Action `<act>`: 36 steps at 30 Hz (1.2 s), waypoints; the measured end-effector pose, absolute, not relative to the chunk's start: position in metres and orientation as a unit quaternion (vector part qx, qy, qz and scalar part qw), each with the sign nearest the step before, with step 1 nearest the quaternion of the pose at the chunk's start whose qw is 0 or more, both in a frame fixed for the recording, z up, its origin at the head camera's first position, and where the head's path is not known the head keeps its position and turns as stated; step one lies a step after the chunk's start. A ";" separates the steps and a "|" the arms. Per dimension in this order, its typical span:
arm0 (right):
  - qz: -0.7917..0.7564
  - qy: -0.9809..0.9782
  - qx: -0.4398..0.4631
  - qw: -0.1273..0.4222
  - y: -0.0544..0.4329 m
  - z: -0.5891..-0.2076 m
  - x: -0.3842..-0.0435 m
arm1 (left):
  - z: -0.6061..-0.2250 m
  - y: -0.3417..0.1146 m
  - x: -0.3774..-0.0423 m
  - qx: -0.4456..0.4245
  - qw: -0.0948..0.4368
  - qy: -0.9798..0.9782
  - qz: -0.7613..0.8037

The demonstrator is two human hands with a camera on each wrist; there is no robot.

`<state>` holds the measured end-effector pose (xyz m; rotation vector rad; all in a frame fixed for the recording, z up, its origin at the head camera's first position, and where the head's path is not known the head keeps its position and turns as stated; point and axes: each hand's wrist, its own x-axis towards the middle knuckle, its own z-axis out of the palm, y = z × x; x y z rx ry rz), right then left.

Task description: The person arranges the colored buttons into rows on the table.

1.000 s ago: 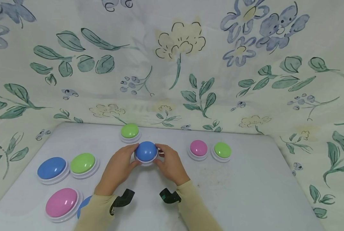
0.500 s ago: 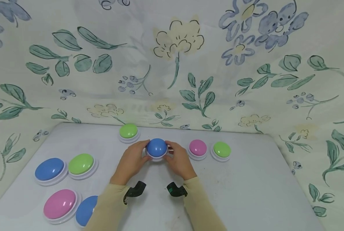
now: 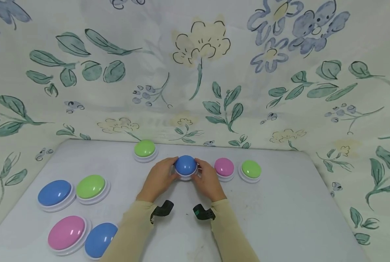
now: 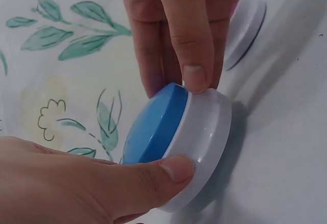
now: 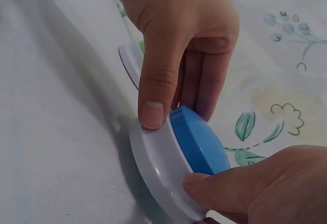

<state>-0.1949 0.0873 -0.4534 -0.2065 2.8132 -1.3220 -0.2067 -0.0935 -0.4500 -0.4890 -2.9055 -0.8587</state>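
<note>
Between both hands is a round push button with a blue dome [image 3: 185, 165] and a white base [image 4: 204, 127]. My left hand [image 3: 160, 179] grips its left side, the thumb on the near face of the white rim. From the other side my right hand [image 3: 210, 180] holds it the same way, as the right wrist view shows with the thumb pressed on the white base [image 5: 161, 157]. The button is close over the white table. Just right of the right hand stands a pink button [image 3: 224, 167], its base partly hidden by that hand.
A green button [image 3: 251, 169] sits beside the pink one, and another green button [image 3: 144, 148] is at the back left. On the left are a blue button [image 3: 54, 193], a green button [image 3: 90, 186], a pink button [image 3: 66, 233] and a blue button [image 3: 99, 240] partly behind the left sleeve.
Both hands have carried the blue button to the right and slightly back, closer to the pink button. The near blue button at left has come out more from behind the left sleeve.
</note>
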 end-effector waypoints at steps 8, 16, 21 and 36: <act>-0.416 0.907 -0.062 -0.001 0.088 -0.460 -0.197 | -0.452 -0.087 -0.213 -0.165 0.029 -0.950 -0.264; -0.411 0.909 -0.063 0.004 0.087 -0.462 -0.198 | -0.456 -0.085 -0.214 -0.166 0.030 -0.950 -0.262; -0.409 0.910 -0.066 0.004 0.088 -0.463 -0.197 | -0.458 -0.084 -0.215 -0.158 0.031 -0.951 -0.263; -0.416 0.905 -0.089 -0.002 0.087 -0.452 -0.192 | -0.460 -0.087 -0.213 -0.141 0.024 -0.951 -0.273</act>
